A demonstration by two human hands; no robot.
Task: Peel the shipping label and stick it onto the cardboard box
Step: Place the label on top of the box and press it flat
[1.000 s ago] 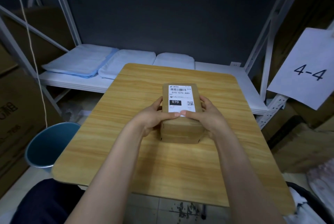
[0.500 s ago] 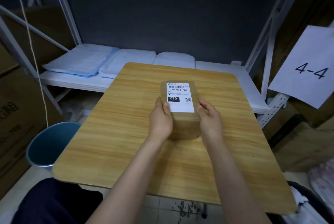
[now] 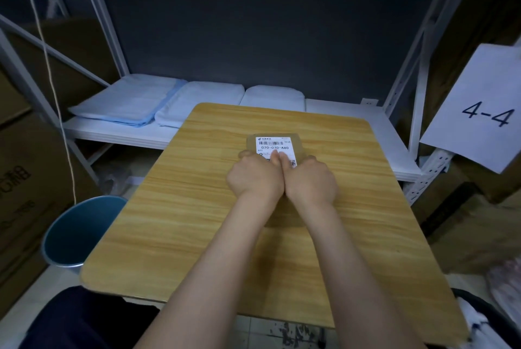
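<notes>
A small brown cardboard box (image 3: pixel 299 142) stands on the wooden table (image 3: pixel 197 207), a little beyond its middle. A white shipping label (image 3: pixel 273 145) with a barcode and "070-070-A80" lies flat on the box's top. My left hand (image 3: pixel 255 179) and my right hand (image 3: pixel 311 182) rest side by side on the near half of the box, wrists touching. Both thumbs press on the label's lower part, and the fingers wrap the box's left and right sides. The hands hide the label's lower half and the box's near face.
A blue bin (image 3: pixel 81 231) stands on the floor left of the table. Folded white and blue cloths (image 3: pixel 146 103) lie on a white shelf (image 3: pixel 380 134) behind the table. A paper sign "4-4" (image 3: pixel 485 111) hangs at right. Cardboard cartons (image 3: pixel 25 173) stand at far left.
Both hands slid from the box's near sides up onto its top and came together. The thumbs now press on the label. The box stayed in place.
</notes>
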